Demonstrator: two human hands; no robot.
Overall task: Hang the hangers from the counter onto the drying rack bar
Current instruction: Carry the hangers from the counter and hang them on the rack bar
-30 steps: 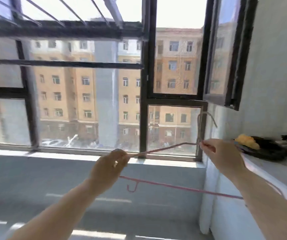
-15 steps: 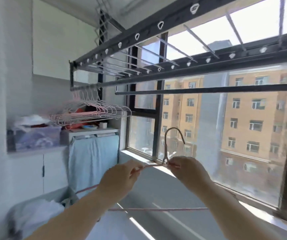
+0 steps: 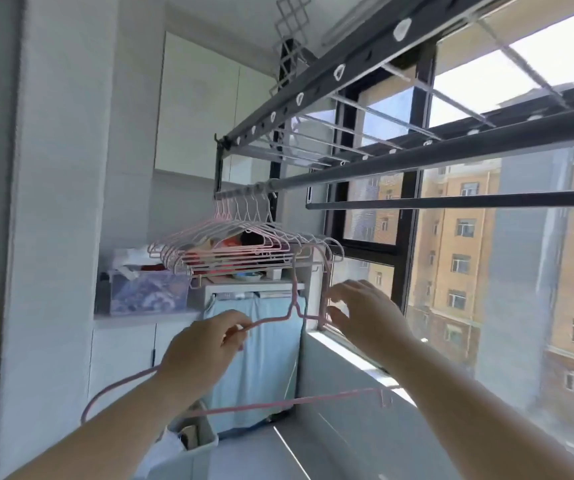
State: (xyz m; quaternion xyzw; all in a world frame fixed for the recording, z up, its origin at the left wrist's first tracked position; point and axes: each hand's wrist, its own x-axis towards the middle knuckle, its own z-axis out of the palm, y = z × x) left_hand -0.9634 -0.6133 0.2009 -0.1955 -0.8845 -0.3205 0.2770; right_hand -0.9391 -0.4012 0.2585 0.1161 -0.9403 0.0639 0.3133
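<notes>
I hold one pink wire hanger (image 3: 271,319) in front of me, its hook pointing up. My left hand (image 3: 206,348) grips its left shoulder wire. My right hand (image 3: 365,315) has loosely spread fingers touching the hanger just right of its neck. Its bottom bar runs below my forearms. Higher up, the grey drying rack bar (image 3: 417,161) slants across the window. Several pink hangers (image 3: 240,247) hang bunched at the bar's far left end.
A second dark rod (image 3: 452,202) runs just below the bar. Behind the hung hangers stands a white cabinet top (image 3: 254,282) with a storage box (image 3: 147,292) and a blue cloth (image 3: 254,358). The window sill (image 3: 348,348) runs along the right; a white bin (image 3: 195,445) sits below.
The view has swung from the right-hand counter to the rack's left end. Both hands carried the hanger along, and my right hand has loosened from a pinch at the neck to spread fingers.
</notes>
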